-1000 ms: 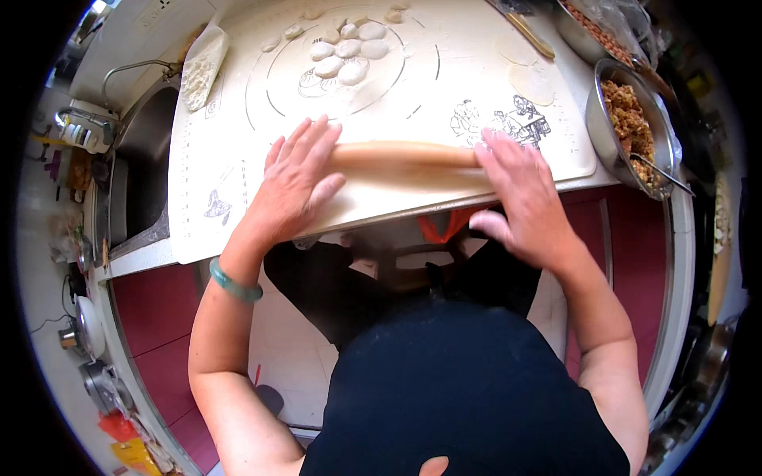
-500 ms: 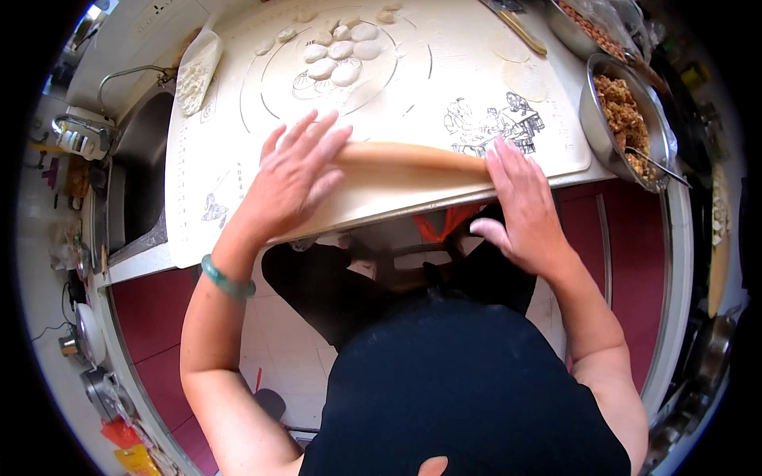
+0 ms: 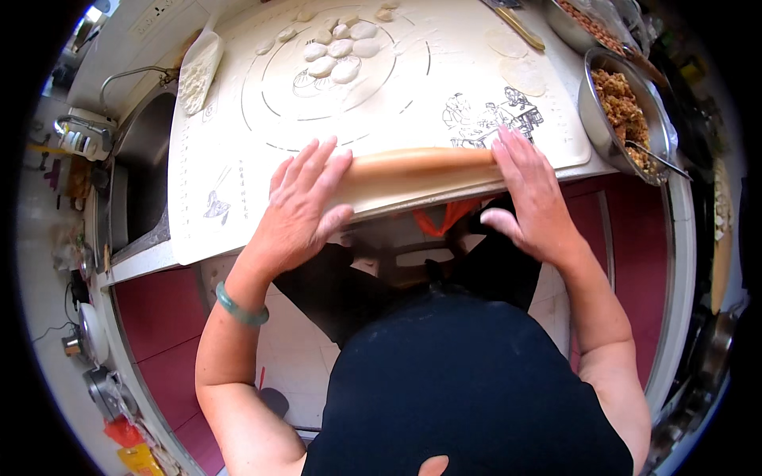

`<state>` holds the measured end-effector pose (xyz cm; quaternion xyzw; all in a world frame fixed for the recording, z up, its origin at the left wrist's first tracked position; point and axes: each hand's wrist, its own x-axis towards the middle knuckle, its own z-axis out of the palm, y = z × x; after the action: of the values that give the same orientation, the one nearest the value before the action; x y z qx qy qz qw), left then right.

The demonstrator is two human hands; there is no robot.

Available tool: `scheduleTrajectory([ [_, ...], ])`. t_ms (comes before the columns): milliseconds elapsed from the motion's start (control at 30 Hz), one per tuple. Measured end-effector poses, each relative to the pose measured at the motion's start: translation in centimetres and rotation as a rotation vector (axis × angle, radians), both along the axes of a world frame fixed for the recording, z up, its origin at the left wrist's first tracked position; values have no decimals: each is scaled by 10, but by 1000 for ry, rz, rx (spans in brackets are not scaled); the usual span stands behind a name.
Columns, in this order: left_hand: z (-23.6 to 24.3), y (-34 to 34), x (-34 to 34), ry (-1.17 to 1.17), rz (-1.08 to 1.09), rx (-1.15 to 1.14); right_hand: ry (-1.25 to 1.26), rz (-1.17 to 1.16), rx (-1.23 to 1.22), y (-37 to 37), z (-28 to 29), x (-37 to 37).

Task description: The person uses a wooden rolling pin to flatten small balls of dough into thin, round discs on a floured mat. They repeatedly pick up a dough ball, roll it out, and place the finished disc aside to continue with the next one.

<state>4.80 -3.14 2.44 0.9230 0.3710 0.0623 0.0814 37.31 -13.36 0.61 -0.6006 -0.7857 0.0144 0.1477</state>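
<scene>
Is a long, smooth, light-brown wooden rolling pin (image 3: 425,163); lies crosswise on the cream printed mat (image 3: 214,143), near its front edge, with both ends covered.

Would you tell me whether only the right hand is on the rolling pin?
No, the left hand and right hand are on opposite ends of the rolling pin.

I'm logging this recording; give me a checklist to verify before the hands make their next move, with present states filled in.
1. Left hand at the rolling pin's left end: ok.
2. Right hand at its right end: ok.
3. Rolling pin over the mat: ok, near the front edge.
4. Pale dough pieces clear of the pin: ok, farther back.
5. Metal bowl clear of the right hand: ok, apart to the right.
6. Dough beneath the pin: cannot tell.
</scene>
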Motion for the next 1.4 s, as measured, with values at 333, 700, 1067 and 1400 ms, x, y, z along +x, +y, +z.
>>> scheduleTrajectory([
  [333,-10,20,16,-331,164,184,96,-94,293,86,15,-8],
  [700,-33,23,-8,-1363,620,-286,329,-48,-187,123,24,-68],
  [1067,-27,22,-7,-1567,678,-383,294,33,-529,153,41,-63],
  [1400,-26,21,-10,-1577,686,-436,543,4,-282,137,43,-38],
])
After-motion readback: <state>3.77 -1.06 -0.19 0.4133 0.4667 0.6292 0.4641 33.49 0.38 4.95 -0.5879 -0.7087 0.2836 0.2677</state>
